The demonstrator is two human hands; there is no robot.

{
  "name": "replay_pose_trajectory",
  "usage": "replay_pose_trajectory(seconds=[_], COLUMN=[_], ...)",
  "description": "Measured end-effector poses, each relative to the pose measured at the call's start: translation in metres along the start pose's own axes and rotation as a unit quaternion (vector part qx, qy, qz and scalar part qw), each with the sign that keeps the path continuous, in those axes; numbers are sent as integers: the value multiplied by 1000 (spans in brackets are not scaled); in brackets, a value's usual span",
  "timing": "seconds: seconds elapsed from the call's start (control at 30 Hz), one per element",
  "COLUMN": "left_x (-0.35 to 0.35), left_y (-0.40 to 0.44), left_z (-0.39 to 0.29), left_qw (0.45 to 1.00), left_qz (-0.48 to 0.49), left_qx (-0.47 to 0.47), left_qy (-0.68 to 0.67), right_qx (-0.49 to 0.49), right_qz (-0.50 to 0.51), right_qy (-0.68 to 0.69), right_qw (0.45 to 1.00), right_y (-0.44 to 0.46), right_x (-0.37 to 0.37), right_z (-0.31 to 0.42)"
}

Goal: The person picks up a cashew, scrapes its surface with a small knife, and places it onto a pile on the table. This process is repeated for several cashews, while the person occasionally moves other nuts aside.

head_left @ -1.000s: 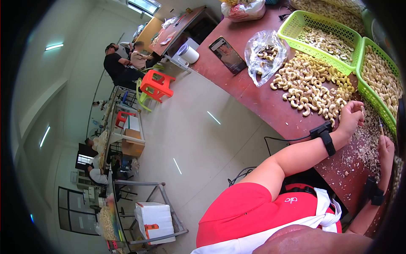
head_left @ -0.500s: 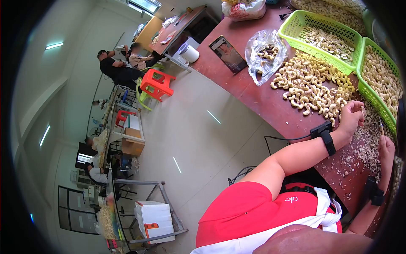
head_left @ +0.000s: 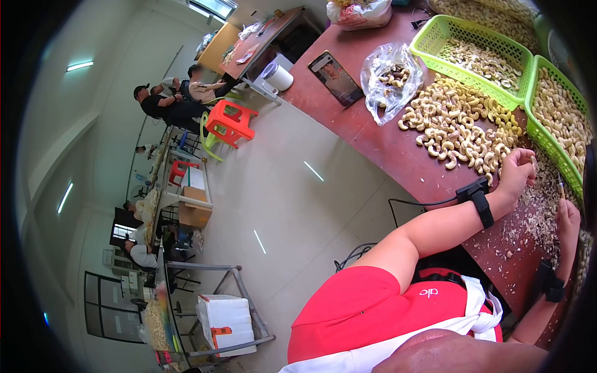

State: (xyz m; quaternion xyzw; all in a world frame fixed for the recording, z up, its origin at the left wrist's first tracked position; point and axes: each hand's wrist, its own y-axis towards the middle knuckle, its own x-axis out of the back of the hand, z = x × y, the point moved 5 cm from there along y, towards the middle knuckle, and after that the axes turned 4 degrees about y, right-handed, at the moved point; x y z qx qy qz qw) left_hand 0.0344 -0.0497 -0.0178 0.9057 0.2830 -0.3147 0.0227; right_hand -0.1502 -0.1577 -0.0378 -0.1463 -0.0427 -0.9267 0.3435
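Observation:
My left hand (head_left: pixel 517 175), a black band on its wrist, is closed with a small pale cashew (head_left: pixel 533 160) at its fingertips. To its right, my right hand (head_left: pixel 567 217) grips a small knife (head_left: pixel 561 188) with a light handle, its tip pointing up toward the green basket. A pile of whole cashews (head_left: pixel 463 127) lies just beyond my left hand. Flaky skin crumbs (head_left: pixel 540 211) are scattered between and below both hands.
Green baskets of cashews (head_left: pixel 476 82) (head_left: pixel 542 127) border the pile. A clear plastic bag (head_left: pixel 390 81) and a phone (head_left: pixel 336 79) lie on the red table (head_left: pixel 348 133). A red stool (head_left: pixel 231 123) and several seated people are farther left.
My hands stay almost still, with the cashew and knife held. In the background, a person in black has leaned back to the left.

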Motion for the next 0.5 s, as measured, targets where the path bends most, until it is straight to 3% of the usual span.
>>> replay_pose_trajectory(seconds=[0.5], left_x=[2], left_y=[1], left_z=[0], left_qw=[1000], left_qz=[-4], left_qx=[3], left_qy=[19], right_qx=[-11], right_qz=[-10], right_qy=[-24], right_qw=[1000], right_y=[4], right_x=[1], right_z=[-7])
